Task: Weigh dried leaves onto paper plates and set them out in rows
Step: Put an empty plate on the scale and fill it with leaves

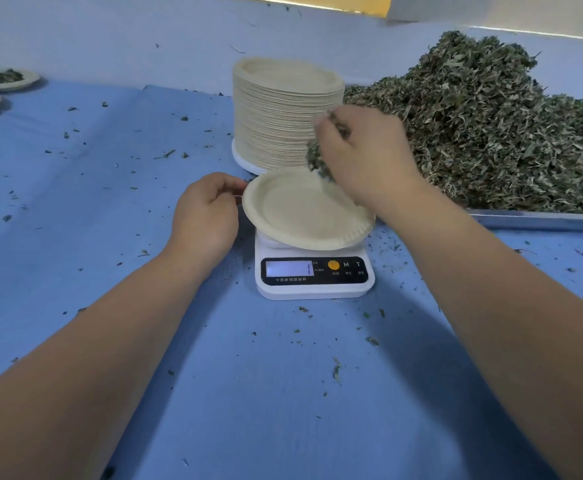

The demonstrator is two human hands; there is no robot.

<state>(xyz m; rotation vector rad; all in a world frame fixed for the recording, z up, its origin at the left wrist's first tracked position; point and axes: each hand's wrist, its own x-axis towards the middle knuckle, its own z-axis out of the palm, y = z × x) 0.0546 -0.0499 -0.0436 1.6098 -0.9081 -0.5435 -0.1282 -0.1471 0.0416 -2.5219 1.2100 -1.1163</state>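
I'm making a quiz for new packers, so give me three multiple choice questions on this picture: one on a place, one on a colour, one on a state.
1. Where does the stack of plates stand from the scale? A. behind it B. in front of it C. on it
2. What colour is the scale's round button? A. green B. orange C. blue
3. How is the plate on the scale? A. heaped with leaves B. folded C. empty
Answers: 1 A, the stack rises beyond the scale's far edge. 2 B, the button beside the display is orange. 3 C, the right hand holds a clump of leaves above its bare surface.
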